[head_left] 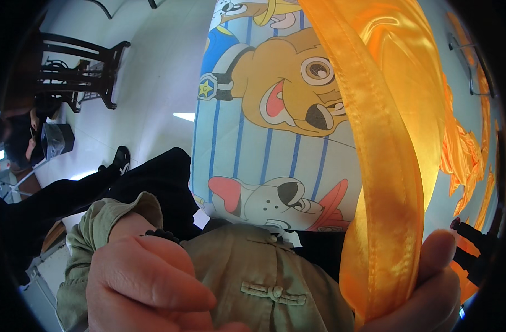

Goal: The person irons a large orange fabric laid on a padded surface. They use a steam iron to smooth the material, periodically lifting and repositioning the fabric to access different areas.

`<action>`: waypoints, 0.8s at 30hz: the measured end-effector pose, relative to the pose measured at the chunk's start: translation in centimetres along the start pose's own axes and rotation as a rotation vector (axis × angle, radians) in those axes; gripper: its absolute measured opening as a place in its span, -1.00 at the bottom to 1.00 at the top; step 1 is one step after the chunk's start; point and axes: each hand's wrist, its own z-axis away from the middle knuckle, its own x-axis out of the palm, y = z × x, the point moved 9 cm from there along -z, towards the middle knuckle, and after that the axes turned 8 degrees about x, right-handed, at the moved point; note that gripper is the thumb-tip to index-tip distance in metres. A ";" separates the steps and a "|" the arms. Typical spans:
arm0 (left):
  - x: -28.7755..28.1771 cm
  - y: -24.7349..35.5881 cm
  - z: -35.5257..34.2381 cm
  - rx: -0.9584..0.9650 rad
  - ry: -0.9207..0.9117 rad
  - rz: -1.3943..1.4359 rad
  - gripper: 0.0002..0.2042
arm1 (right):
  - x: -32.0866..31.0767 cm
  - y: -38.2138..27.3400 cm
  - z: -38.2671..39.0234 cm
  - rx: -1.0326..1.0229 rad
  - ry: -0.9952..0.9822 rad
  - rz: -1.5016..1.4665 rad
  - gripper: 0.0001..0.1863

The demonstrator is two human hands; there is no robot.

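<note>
A long strip of shiny orange satin cloth (383, 166), with a stitched line along its folded edge, hangs down the right of the view. My right hand (430, 296) grips its lower end at the lower right, the thumb raised beside the cloth. My left hand (148, 279) is near my chest at the lower left. Its fingers are curled, and the lower edge cuts off their tips, so anything in them is hidden. In front of me lies a light blue striped cover (286, 155) with cartoon dogs on it; the satin lies partly across its right side.
More orange satin (463, 157) lies in loose folds at the far right, by a dark metal frame (468, 61). A dark metal bench frame (87, 66) and a lined bin (58, 139) are at the left. A person's black shoe (120, 159) rests on the pale floor.
</note>
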 end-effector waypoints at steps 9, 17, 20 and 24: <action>-0.3 0.1 0.3 -0.040 0.100 -0.045 -0.81 | -0.6 -0.2 -0.3 -0.053 -0.045 -0.024 -0.55; -0.4 0.7 0.6 -0.066 0.096 -0.076 -0.82 | 0.1 -0.7 -0.2 -0.023 -0.075 -0.016 -0.57; -0.7 0.8 0.6 -0.169 0.084 -0.123 -0.82 | 1.1 -0.9 0.2 0.026 -0.089 0.001 -0.57; -1.3 0.9 1.0 -0.178 0.072 -0.098 -0.86 | 3.3 0.2 -1.2 0.138 -0.241 0.007 -0.57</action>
